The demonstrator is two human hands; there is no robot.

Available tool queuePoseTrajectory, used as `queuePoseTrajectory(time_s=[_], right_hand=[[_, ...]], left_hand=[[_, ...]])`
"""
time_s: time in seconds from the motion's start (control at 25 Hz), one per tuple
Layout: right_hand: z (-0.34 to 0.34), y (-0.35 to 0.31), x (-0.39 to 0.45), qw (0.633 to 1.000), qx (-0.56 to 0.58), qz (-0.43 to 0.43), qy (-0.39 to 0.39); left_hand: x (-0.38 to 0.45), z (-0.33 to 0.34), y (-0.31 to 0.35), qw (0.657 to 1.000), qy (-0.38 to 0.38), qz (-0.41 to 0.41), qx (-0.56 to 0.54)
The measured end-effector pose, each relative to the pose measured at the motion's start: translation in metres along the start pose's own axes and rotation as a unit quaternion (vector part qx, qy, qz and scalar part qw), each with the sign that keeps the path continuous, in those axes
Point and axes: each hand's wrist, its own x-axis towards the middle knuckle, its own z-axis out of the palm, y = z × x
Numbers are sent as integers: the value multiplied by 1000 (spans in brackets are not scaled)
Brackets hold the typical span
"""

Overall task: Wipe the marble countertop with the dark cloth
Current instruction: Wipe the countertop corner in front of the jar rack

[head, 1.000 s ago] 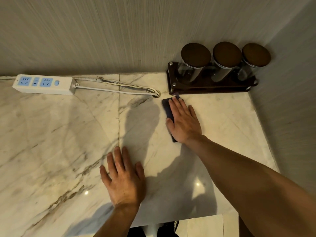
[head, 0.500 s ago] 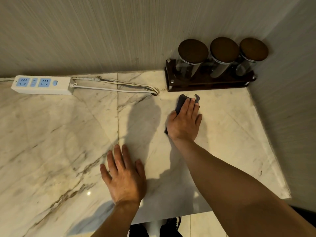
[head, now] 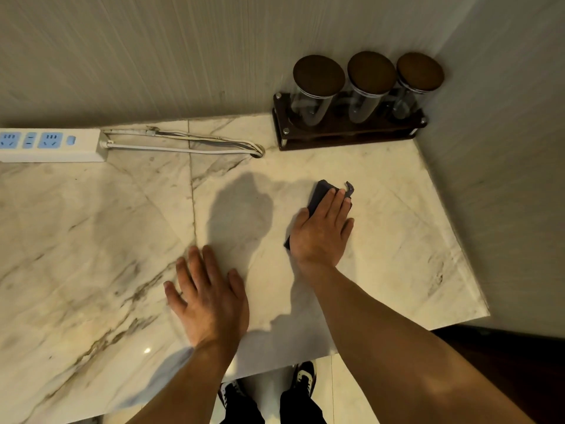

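The white, brown-veined marble countertop (head: 91, 240) fills the view. My right hand (head: 321, 231) lies flat on the dark cloth (head: 319, 194) and presses it to the marble right of centre; only the cloth's far end and a small corner at the wrist show. My left hand (head: 208, 298) rests palm down with fingers spread on the bare marble, nearer to me and to the left, holding nothing.
A dark wooden rack (head: 348, 136) with three lidded glass jars (head: 371, 87) stands in the back right corner. A white power strip (head: 49, 145) with its looped cable (head: 189, 145) lies along the back wall. The wall rises on the right. The counter's front edge is close to me.
My right hand has slid the cloth away from the jar rack, toward me and to the right. My left hand stays planted in place.
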Motion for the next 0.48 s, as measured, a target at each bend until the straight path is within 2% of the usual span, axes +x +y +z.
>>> queuePoseTrajectory(time_s=[0.2,0.48], right_hand=[[-2,19,-28,1000,-2,14,-8],[-3,49,-77,1000,12,16,11]], left_hand=[[1,1,-1,999,-38,-10,0],[-2,0,-3,999,-22,8,-35]])
